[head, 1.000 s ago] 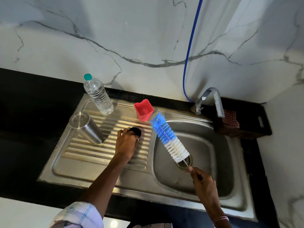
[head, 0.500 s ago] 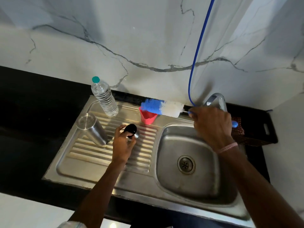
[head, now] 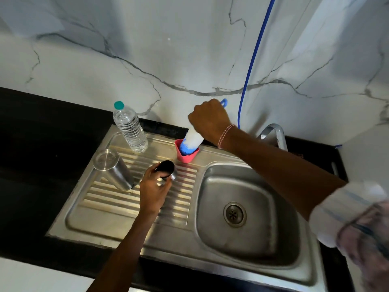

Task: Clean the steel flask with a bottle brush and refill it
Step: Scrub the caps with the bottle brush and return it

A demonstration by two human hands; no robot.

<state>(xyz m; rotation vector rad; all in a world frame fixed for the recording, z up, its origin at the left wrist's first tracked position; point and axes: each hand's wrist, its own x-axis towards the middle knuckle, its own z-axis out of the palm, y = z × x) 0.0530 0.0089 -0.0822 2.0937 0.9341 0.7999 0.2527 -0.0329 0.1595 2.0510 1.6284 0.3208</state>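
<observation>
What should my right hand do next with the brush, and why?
Probably lift the bottle brush out of the pink cup: its blue bristle tip sits inside it, the right hand grips the handle, and the left hand holds a black-capped steel piece on the drainboard, so the brush looks dipped and ready to scrub.

brush [head: 192, 140] in cup [head: 185, 158] | cup behind flask [head: 166, 166] | bottle [head: 130, 129], tumbler [head: 114, 169] left on drainboard [head: 109, 207] | basin [head: 252, 239] right

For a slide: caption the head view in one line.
Right hand holds the bottle brush head-down in the pink cup; left hand grips a black lid.
</observation>
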